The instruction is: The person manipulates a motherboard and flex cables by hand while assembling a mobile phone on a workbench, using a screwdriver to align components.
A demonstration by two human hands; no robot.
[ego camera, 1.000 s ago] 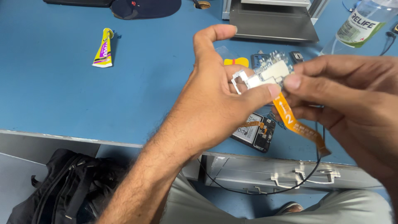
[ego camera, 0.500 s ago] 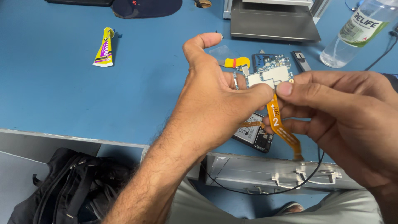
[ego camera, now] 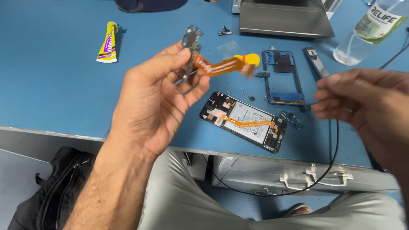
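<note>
A small circuit board [ego camera: 191, 42] is pinched between thumb and fingertips of the left hand [ego camera: 155, 100], raised above the blue table [ego camera: 51, 85]. Its orange flex cable [ego camera: 221, 66] trails rightward, long axis roughly horizontal, blurred. The right hand [ego camera: 362, 102] is loosely curled, holding nothing. The thin cable could be creased or torn if it is swung or snagged over the opened phone [ego camera: 245, 121] lying below.
</note>
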